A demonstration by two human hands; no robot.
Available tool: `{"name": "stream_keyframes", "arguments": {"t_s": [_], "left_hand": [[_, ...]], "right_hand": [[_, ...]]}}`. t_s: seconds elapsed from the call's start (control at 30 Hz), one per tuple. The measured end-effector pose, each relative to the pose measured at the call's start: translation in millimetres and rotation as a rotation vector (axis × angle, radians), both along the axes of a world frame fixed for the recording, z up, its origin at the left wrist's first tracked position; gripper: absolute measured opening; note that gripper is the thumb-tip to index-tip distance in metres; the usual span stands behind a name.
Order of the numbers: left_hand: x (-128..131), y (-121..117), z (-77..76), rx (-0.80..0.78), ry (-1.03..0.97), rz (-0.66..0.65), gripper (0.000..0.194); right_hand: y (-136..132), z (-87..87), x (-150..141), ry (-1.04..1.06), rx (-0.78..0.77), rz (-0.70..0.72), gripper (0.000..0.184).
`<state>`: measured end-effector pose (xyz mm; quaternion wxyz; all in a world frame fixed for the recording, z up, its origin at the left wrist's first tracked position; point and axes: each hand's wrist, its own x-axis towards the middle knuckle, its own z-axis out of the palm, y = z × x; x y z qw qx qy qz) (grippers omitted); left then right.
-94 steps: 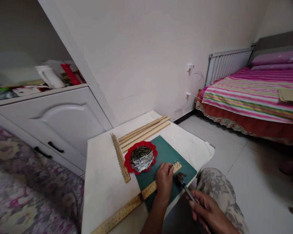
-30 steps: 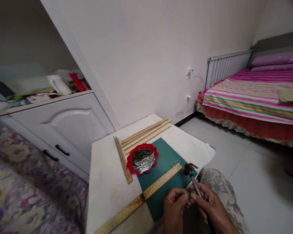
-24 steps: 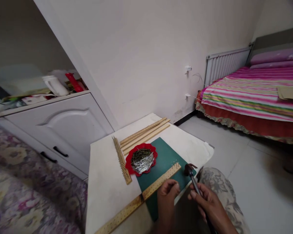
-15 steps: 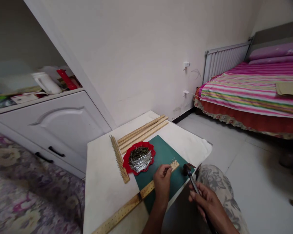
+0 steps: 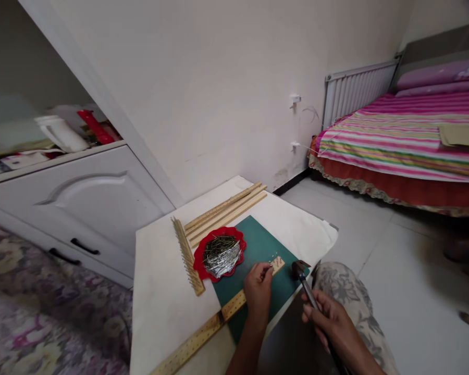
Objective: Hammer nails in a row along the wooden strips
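My left hand [image 5: 257, 289] is closed in a pinch over a wooden strip [image 5: 234, 306]. A small dark nail shows at its fingertips, mostly hidden by the fingers. Beyond them, several nails [image 5: 278, 260] stand up out of the strip's far end. The strip lies across a green mat [image 5: 254, 234] and runs toward the table's near left. My right hand [image 5: 330, 319] is wrapped round the handle of a claw hammer [image 5: 305, 284], whose head hovers by the mat's right corner, apart from the strip. A red scalloped dish [image 5: 198, 263] full of loose nails [image 5: 223, 255] stands left of my left hand.
A wooden strip bristling with nails [image 5: 187, 258] lies left of the dish. Several wooden strips [image 5: 226, 211] lie side by side at the back of the white table [image 5: 160, 291]. My knee [image 5: 340, 281] is at the table's right edge. A cabinet [image 5: 82, 208] stands left, a bed [image 5: 394, 140] right.
The view has shifted slightly, so the table and dish sit a little further left. Both hands keep nearly the same pose, pinch and hammer grip unchanged.
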<state>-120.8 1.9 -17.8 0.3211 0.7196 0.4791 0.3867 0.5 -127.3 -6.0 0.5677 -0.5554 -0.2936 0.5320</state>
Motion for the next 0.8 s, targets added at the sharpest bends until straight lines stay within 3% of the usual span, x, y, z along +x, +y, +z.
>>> {"name": "stream_keyframes", "arguments": {"t_s": [0.37,0.6,0.8], "left_hand": [[1,-2,1.2,0.053,0.105,0.000,0.020],[3,-4,5.7,0.065,0.184,0.015,0.020],[2,-4,5.6,0.065,0.239,0.029,0.021]], "right_hand": [[-1,4.3,1,-0.011,0.011,0.016,0.038],[8,25.7,2,-0.029,0.050,0.159,0.037],[23,40.0,-5,-0.085,0.104,0.203,0.027]]}}
